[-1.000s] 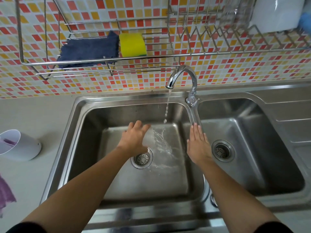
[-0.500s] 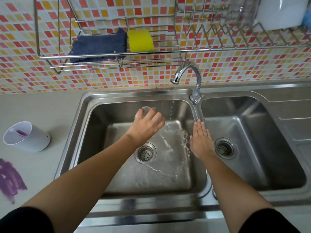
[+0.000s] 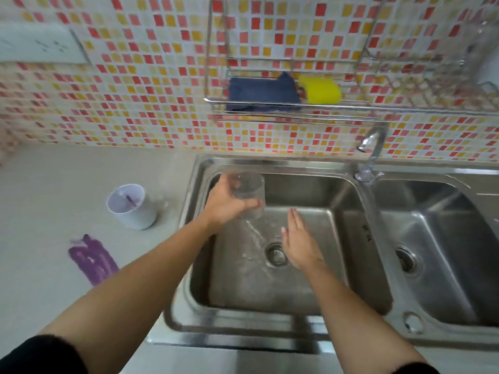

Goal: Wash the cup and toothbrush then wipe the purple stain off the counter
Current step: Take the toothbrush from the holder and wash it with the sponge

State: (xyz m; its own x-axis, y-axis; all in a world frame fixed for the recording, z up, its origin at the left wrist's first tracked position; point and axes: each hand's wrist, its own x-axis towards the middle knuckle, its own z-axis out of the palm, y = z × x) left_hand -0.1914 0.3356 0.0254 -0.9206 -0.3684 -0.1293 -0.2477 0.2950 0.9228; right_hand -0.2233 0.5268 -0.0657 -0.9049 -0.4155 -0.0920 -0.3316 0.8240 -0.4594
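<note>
Gripping a clear cup (image 3: 249,191) in the left hand (image 3: 225,205), curling the fingers and thumb round its wall; holding it tilted over the back left part of the sink's left basin (image 3: 243,287), clear of the basin floor; letting a thin trickle of water (image 3: 253,233) run from under the cup towards the drain (image 3: 275,255); holding the right hand (image 3: 299,245) open over the same basin, stretching the fingers straight and together, pointing them away from the body, hovering just beside the drain and apart from the cup; leaving a white tumbler (image 3: 137,214) standing upright on the counter (image 3: 54,184) left of the sink, near its rim; carrying in that tumbler a purple toothbrush (image 3: 131,201), leaning against the inner wall; showing a purple stain (image 3: 91,259) smeared on the counter, nearer the body than the tumbler and apart from both tumbler and sink; storing a dark blue cloth (image 3: 262,94) and a yellow sponge (image 3: 320,90) side by side, touching, on a wire rack (image 3: 270,114) against the tiled wall (image 3: 135,103) above the sink; pointing the faucet (image 3: 374,143) spout towards the left basin from the divider beside the right basin (image 3: 445,238); not telling, through the motion blur, whether the faucet is running.
</note>
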